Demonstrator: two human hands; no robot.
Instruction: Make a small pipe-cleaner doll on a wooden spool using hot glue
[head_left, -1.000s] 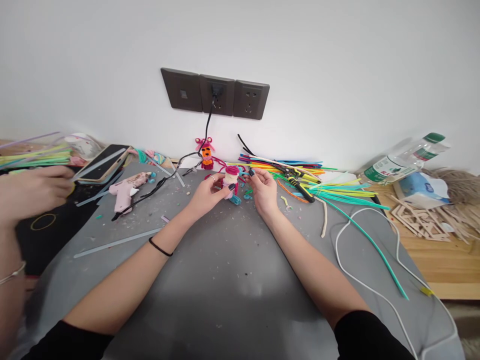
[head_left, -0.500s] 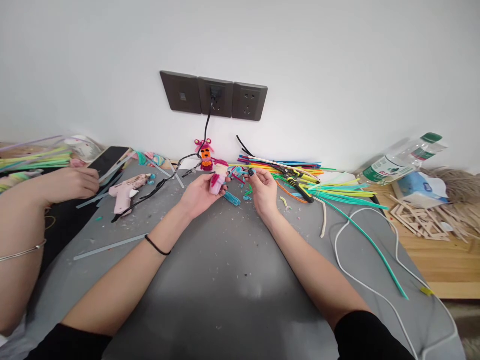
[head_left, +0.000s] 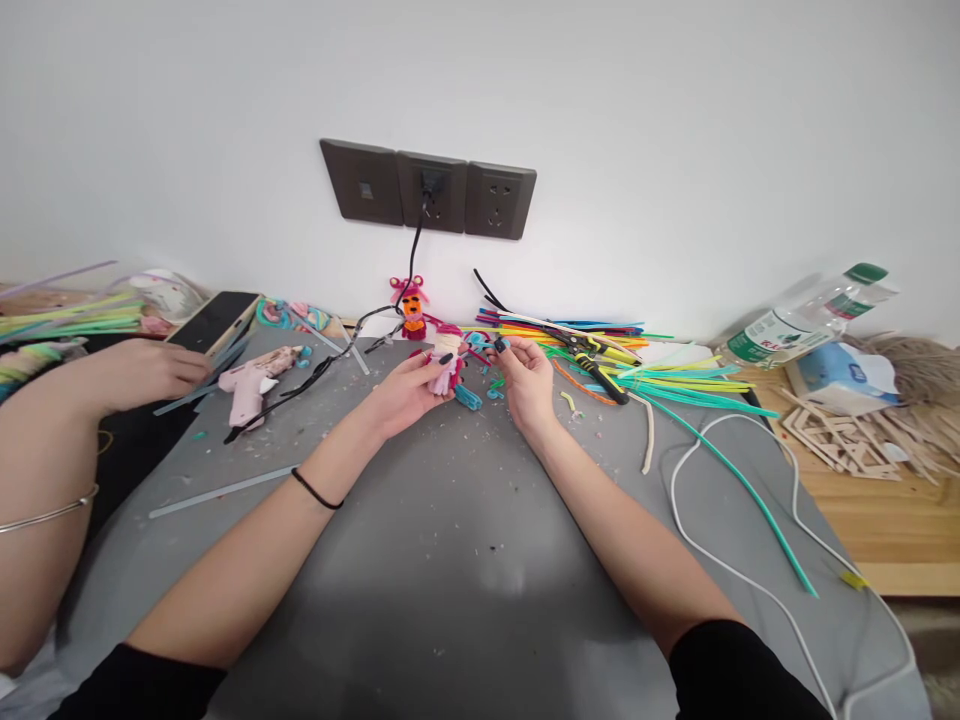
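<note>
My left hand [head_left: 411,392] is closed around a small pink-and-cream pipe-cleaner figure [head_left: 445,368], its thumb pressed on the figure's front. To the right of it, my right hand [head_left: 531,380] pinches a light-blue curled pipe-cleaner piece [head_left: 480,342] between thumb and fingers. The two hands are close together above the grey table. Just below them lies a folded blue pipe cleaner [head_left: 468,398]. Behind, against the wall, stands a magenta-and-orange pipe-cleaner figure [head_left: 413,312].
A pink glue gun [head_left: 249,388] lies left, its black cord running to the wall socket [head_left: 431,190]. Yellow-black pliers [head_left: 596,372] rest on coloured pipe cleaners [head_left: 697,385]. A co-worker's hand [head_left: 154,372] is at far left. A plastic bottle [head_left: 802,325] tilts at right.
My left hand has turned the pink-and-cream figure more upright, with its thumb now across the front. My right hand stays almost in place. The co-worker's hand has shifted slightly.
</note>
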